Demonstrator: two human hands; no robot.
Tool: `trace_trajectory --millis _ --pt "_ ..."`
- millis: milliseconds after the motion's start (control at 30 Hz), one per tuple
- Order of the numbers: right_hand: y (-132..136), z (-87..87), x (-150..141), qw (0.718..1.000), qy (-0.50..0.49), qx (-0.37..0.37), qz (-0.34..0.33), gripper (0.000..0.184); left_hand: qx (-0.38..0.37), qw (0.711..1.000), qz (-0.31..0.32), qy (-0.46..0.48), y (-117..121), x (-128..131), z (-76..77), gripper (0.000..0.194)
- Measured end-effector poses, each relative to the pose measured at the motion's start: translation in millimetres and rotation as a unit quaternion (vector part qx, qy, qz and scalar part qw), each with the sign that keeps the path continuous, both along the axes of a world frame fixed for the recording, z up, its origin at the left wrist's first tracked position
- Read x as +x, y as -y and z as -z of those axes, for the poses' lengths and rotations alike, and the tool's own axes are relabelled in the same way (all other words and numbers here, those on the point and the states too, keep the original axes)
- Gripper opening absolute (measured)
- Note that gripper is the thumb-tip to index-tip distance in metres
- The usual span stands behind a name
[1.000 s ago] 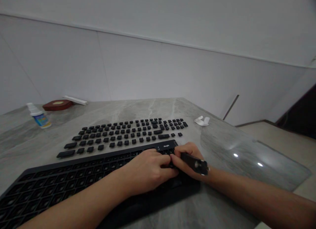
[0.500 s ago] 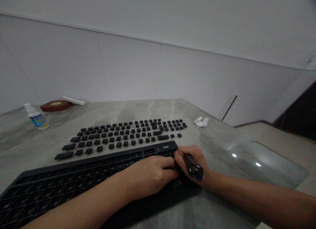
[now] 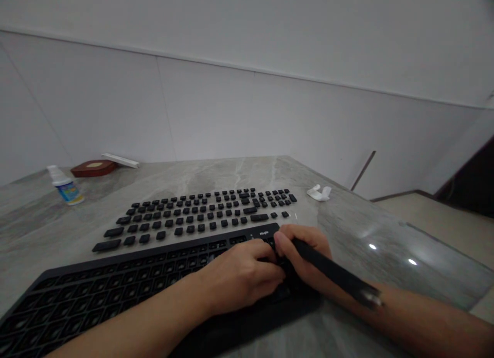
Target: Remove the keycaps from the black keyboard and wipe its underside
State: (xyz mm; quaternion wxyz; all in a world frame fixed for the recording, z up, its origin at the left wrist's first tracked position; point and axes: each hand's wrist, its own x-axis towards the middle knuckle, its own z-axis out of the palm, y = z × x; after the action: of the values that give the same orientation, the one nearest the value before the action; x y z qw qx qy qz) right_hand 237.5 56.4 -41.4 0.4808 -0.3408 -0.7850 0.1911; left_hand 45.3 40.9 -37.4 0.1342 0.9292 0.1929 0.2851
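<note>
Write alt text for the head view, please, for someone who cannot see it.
The right hand holds a slim dark tool at a largely keyless black keyboard, where the left hand also rests. Loose black keycaps lie in rows beyond it on a grey table.

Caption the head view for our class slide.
Right hand holds a dark tool at the keyboard; loose keycaps lie beyond.

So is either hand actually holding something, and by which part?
The right hand grips a dark, slim tool by its forward part. The left hand lies over the keyboard; whether it holds anything is hidden.
</note>
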Motion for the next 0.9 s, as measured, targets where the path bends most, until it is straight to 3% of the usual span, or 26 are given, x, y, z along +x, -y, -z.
trace_trajectory --millis 100,300,433,600,733,900 --pt "1.0 -4.9 -1.0 0.999 -0.046 -0.001 -0.016 0.028 -0.052 0.994 0.012 0.1 -2.7 -1.8 -2.9 0.017" --pt "-1.4 -5.7 0.4 0.994 -0.093 0.038 -0.041 0.014 -0.097 0.978 -0.053 0.178 -6.0 -0.1 -4.5 0.016" --pt "-3.9 -5.9 0.7 0.995 -0.081 0.046 -0.036 0.011 -0.217 0.943 -0.053 0.245 -5.9 1.2 -2.7 0.024" --pt "-7.7 -7.6 -2.0 0.997 -0.073 0.01 -0.01 0.016 -0.345 0.904 0.01 0.251 -6.2 1.8 -5.9 0.031" --pt "-9.6 -8.0 -2.5 0.998 -0.066 0.001 -0.022 0.015 -0.407 0.882 0.004 0.238 -10.6 1.7 -4.7 0.02" --pt "-11.3 -6.3 1.4 0.993 -0.059 0.089 -0.053 0.009 -0.427 0.874 -0.003 0.233 -14.9 0.4 -1.8 0.018"
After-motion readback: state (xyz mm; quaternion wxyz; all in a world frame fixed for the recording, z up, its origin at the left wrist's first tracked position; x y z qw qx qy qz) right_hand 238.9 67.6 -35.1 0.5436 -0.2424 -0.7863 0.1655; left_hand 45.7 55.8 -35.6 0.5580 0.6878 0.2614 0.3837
